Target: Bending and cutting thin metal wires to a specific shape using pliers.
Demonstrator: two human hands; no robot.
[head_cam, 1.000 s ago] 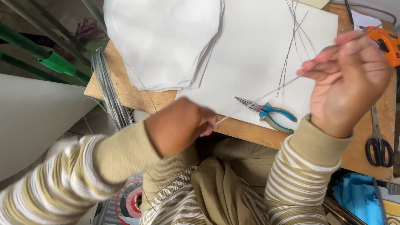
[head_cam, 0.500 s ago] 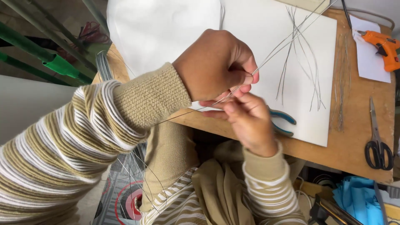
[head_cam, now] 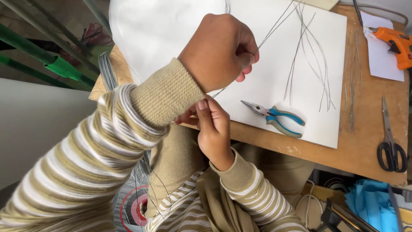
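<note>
Striped sleeves in beige and white fill the near part of the view, both arms raised over the bench edge. The right hand (head_cam: 213,129) sits lower and nearer, its thumb and fingers closed in a pinch on the lower end of a thin grey wire (head_cam: 268,34). The left hand (head_cam: 221,51) is above it, fingers curled shut around the same strand further up, so the wire runs between the two grips and its free end rises up and away over the white sheet (head_cam: 317,129).

The wire looks very light and springy: it would likely bend under slight pressure and hold a kink, and its smooth, narrow surface could slip, so a fingertip pinch close to the working spot seems the surest hold. It is a fine, dull-silver strand, nearly straight, hard to follow where the left hand covers it.

Beyond the hands, blue-handled pliers (head_cam: 274,117) lie on the sheet, and more loose wires (head_cam: 307,64) fan out further back. On the bare wooden bench (head_cam: 365,150) to the right lie black scissors (head_cam: 389,141), and at the far corner an orange glue gun (head_cam: 397,45).
</note>
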